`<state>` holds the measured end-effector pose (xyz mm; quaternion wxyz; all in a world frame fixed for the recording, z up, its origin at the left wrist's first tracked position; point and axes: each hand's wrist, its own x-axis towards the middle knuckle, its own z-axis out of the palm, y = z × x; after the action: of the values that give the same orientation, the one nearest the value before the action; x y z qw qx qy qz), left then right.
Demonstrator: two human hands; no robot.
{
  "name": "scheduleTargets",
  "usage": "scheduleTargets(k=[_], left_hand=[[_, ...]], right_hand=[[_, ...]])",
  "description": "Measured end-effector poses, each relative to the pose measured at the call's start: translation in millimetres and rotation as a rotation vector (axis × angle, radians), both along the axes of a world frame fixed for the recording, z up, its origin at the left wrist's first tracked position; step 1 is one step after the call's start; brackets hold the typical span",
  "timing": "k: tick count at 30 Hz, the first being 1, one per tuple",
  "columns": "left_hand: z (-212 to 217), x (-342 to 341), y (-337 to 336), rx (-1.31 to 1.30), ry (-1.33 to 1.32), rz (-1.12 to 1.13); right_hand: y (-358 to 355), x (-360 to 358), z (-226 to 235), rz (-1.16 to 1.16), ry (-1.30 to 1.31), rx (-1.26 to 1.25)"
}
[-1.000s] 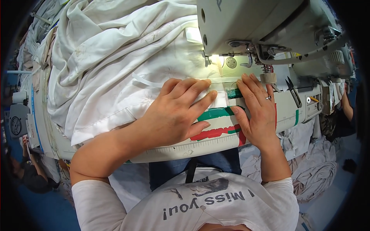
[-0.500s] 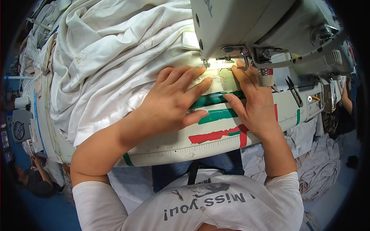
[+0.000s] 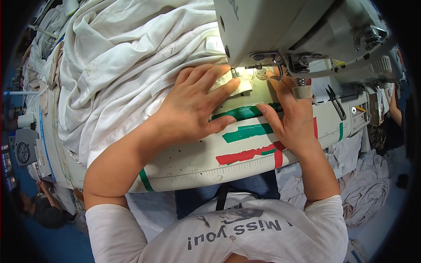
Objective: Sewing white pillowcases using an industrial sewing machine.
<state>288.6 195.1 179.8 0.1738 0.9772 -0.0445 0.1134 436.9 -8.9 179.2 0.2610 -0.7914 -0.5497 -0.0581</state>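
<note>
A small pale cream fabric strip lies flat under the needle of the grey-white industrial sewing machine, its long axis running left to right across the tabletop, its right end at the presser foot. It joins the big heap of crumpled white cloth piled to the left.

The left hand lies palm down, fingers spread flat and pointing up-right, pressing the strip and the cloth edge; it grips nothing. The right hand is also flat and open, fingers pointing up toward the needle, thumb stretched left along a green tape stripe; its fingertips are partly hidden by the machine.

Two hands, one machine. The tabletop bears several green tape strips and two red ones. One pair of black thread snips lies to the right.
</note>
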Motion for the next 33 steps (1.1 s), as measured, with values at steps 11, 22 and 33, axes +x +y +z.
scheduleTargets(k=[11, 22, 33], left_hand=[[1, 1, 0, 0.016, -0.036, -0.024], [4, -11, -10, 0.015, 0.014, -0.064], [3, -1, 1, -0.011, -0.007, -0.014]], right_hand=[[32, 36, 24, 0.041, -0.049, 0.378], [33, 32, 25, 0.049, -0.066, 0.368], [10, 20, 7, -0.042, -0.085, 0.134]])
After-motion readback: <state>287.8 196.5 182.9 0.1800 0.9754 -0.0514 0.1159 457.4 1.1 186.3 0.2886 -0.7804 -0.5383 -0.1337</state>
